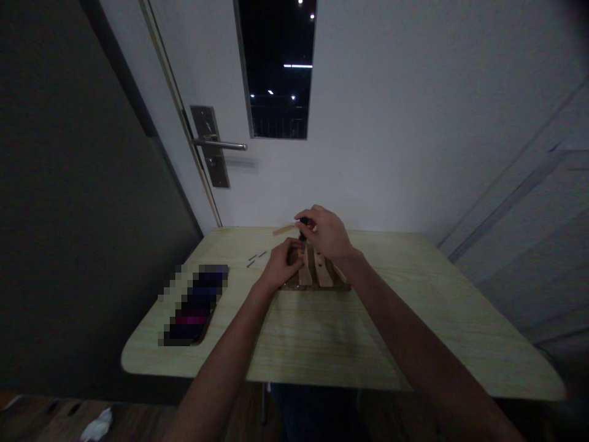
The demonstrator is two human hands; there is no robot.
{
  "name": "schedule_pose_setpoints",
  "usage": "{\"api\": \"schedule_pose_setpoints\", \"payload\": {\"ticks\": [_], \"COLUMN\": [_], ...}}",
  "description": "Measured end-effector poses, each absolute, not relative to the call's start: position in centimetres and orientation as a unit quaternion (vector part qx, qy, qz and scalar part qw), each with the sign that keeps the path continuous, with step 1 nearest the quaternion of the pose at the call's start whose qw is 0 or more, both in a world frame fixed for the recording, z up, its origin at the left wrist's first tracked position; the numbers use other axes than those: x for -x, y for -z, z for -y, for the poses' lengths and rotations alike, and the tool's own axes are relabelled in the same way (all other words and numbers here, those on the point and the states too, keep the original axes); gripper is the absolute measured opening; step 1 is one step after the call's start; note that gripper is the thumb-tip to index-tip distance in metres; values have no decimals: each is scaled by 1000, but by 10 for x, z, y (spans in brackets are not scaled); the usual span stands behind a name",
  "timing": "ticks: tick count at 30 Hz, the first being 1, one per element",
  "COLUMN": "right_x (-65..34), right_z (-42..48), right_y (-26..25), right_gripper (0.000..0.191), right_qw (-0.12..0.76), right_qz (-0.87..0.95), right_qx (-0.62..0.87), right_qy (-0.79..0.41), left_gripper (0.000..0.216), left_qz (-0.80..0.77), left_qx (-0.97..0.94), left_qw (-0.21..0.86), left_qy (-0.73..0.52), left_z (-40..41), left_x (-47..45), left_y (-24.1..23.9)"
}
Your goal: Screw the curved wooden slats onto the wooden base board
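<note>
My right hand (326, 233) is closed around the handle of a screwdriver (302, 236), which looks black with some red and stands nearly upright. Its lower end points down at a wooden board (315, 287) with wavy light strips (323, 270) on a darker brown base. Small dark holes show in one strip. My left hand (280, 264) grips the board's left side, thumb on the near part and fingers curled near the screwdriver's tip. The exact contact at the tip is too small to make out. Three screws (251, 264) lie to the left of my left hand.
A thin light wooden strip (283, 229) lies behind the board. To the left is a phone (196, 307), its screen pixelated. The pale wood-grain table (414, 344) has rounded front corners. Beyond it stands a white door (377, 123) with a metal handle (225, 145).
</note>
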State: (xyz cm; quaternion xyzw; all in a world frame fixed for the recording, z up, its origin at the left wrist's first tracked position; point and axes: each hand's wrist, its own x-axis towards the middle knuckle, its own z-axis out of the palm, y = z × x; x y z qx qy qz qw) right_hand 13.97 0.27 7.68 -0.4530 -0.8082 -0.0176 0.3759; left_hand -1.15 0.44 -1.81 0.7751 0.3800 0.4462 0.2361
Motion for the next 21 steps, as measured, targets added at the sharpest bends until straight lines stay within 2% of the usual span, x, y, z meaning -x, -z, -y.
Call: {"api": "schedule_pose_setpoints", "payload": {"ticks": [5, 10, 13, 17, 21], "right_x": [-140, -142, -143, -143, -143], "right_z": [-3, -4, -4, -4, -5], "right_y": [-75, -73, -73, -75, -76], "right_gripper": [31, 31, 24, 6, 6], "right_qw": [396, 409, 418, 415, 420], "right_qz": [806, 802, 800, 797, 793], "right_qx": [440, 434, 429, 439, 442], "right_qy": [3, -31, -29, -8, -12], "left_gripper": [32, 34, 31, 32, 32], "left_qz": [-378, -375, -383, -388, -385], "left_qx": [-778, -777, -774, -776, -778], "left_qw": [236, 241, 232, 226, 230], "left_qy": [-442, -445, -447, -444, -439], "left_z": [-5, -5, -5, -5, -5], "left_x": [12, 12, 11, 11, 12], "left_y": [18, 19, 19, 19, 20]}}
